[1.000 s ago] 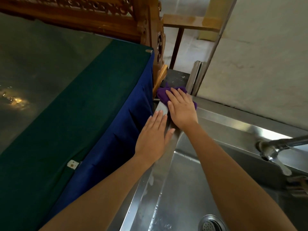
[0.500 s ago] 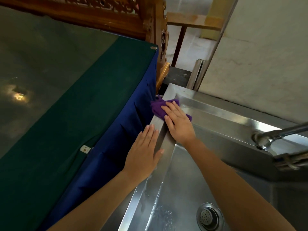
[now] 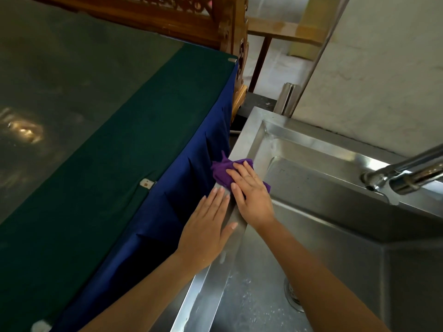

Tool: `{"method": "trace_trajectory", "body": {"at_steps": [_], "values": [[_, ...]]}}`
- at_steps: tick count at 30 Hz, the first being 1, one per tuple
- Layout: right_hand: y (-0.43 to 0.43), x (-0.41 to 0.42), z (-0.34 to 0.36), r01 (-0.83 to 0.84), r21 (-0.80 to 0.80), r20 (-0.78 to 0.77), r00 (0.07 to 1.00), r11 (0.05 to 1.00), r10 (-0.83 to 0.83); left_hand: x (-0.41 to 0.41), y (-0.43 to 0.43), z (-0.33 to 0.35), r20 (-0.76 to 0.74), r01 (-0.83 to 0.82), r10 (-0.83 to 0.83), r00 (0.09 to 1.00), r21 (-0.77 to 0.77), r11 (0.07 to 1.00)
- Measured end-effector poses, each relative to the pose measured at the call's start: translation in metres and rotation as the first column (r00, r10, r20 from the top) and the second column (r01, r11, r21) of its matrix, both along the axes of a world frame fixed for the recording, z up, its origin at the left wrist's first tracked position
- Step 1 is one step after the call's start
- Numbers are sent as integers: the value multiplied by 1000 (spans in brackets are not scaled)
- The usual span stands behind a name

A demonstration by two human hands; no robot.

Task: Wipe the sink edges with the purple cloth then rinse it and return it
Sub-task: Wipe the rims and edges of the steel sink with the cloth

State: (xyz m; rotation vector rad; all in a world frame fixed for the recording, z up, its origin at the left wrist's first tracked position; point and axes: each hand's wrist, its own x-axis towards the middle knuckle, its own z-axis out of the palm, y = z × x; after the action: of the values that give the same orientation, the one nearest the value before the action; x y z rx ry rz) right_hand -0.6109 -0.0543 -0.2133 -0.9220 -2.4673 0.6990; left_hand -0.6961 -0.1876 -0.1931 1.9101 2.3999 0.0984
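The purple cloth [image 3: 223, 172] lies bunched on the left rim of the steel sink [image 3: 249, 130]. My right hand [image 3: 251, 192] presses flat on the cloth, fingers spread and pointing to the far corner, covering its near half. My left hand [image 3: 206, 226] rests flat beside it on the same rim, fingers together, holding nothing. The basin below is wet, with the drain [image 3: 293, 297] partly hidden behind my right forearm.
A chrome tap [image 3: 402, 176] reaches over the basin from the right. A table with a green top [image 3: 107, 130] and blue skirt [image 3: 191, 192] stands tight against the sink's left side. A carved wooden frame [image 3: 230, 27] rises behind it; a plaster wall runs along the back.
My right hand has dragged the cloth back along the left rim from the far corner towards me. My left hand slid back with it, still flat on the rim.
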Motion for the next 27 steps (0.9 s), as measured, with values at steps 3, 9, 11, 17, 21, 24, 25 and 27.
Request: {"method": "trace_trajectory", "body": {"at_steps": [3, 9, 11, 17, 21, 24, 25, 27], "values": [[-23, 6, 1, 8, -12, 18, 1000, 1000, -8, 7, -19, 5, -9, -28, 28, 1000, 3, 1000], [-68, 16, 4, -34, 0, 56, 998, 999, 34, 26, -76, 4, -47, -79, 77, 996, -26, 997], [-83, 19, 6, -44, 8, 61, 997, 999, 43, 33, -97, 3, -58, -98, 95, 994, -40, 994], [-144, 35, 0, -104, 34, 13, 995, 994, 103, 52, -151, 4, -57, -118, 115, 992, -57, 991], [-171, 42, 0, -108, 12, 11, 994, 994, 108, 60, -181, 6, -37, -153, 152, 988, -28, 988], [-192, 46, 1, -125, 32, 15, 992, 992, 125, 66, -200, 7, -48, -162, 161, 986, -30, 986], [-199, 47, 1, -127, 43, 13, 992, 991, 127, 67, -205, 7, -49, -162, 161, 986, -31, 986], [-210, 49, 1, -119, 55, 15, 993, 991, 118, 69, -214, 8, -52, -170, 168, 984, -32, 985]]}}
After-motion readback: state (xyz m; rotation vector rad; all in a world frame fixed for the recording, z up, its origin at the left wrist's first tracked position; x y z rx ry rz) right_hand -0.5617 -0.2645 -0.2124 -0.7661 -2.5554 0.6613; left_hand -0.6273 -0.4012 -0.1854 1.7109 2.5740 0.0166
